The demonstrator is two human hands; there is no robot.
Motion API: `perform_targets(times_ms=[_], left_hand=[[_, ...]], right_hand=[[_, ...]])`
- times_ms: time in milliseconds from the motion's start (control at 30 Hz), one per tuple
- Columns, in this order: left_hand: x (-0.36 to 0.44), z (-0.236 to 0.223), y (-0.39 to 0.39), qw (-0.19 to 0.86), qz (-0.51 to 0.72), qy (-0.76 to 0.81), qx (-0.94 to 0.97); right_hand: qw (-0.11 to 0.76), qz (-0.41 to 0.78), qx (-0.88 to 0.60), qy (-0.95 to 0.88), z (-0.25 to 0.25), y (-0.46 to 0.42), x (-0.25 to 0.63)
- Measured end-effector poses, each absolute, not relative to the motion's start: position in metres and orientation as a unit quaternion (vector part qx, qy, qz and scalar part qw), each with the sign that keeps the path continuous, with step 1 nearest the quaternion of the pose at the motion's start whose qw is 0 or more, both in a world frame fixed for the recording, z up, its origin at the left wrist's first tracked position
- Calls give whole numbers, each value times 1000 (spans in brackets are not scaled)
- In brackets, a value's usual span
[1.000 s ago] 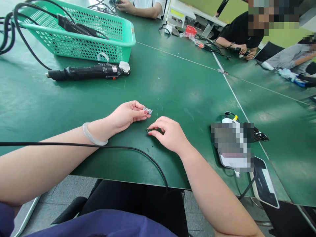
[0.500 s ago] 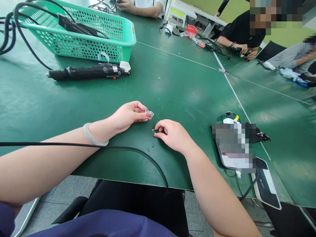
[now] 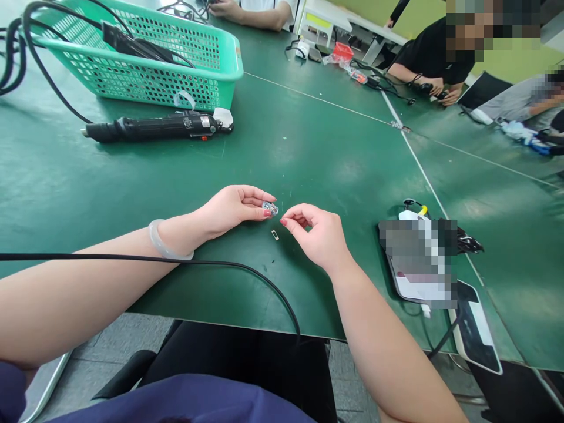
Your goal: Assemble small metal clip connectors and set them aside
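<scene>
Between the thumb and fingers of my left hand [image 3: 240,205] is a small silvery, part-clear piece [image 3: 270,208], too small to name for certain. My right hand [image 3: 315,232] is just to its right, with thumb and index fingertip pinched together; whether anything tiny sits between them I cannot make out. Below the gap between my hands, a small pale rectangular frame [image 3: 275,235] lies on the green table [image 3: 247,153], touched by neither hand. A tiny dark bit [image 3: 273,261] rests on the tabletop nearer the front edge.
A green perforated basket [image 3: 154,82] holding black cables and a black electric screwdriver [image 3: 150,127] stand at the back left. On the right lie a phone [image 3: 416,261] and a white-edged slab [image 3: 476,329]. A black cable [image 3: 220,262] crosses over my left forearm. Other people sit across the table.
My right hand has left the small frame on the table and moved up, closer to the piece in my left hand. That piece has shifted slightly right and down.
</scene>
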State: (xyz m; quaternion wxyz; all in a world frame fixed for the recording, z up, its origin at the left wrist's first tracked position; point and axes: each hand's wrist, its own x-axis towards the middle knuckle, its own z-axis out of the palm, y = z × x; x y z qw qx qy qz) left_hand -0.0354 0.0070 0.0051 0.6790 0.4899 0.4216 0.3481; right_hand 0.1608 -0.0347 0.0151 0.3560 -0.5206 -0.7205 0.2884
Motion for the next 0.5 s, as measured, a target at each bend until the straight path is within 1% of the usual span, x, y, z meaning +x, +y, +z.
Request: perform_targets(times_ms=[200, 367, 500], left_hand=[[-34, 8, 4, 657, 332, 425, 527], [-34, 8, 3, 651, 336, 424, 532], [-34, 8, 3, 659, 347, 422, 517]], right_hand=[[433, 344, -515, -655, 12, -34, 154], [442, 374, -524, -624, 5, -30, 148], [439, 361, -532, -628, 1, -29, 147]])
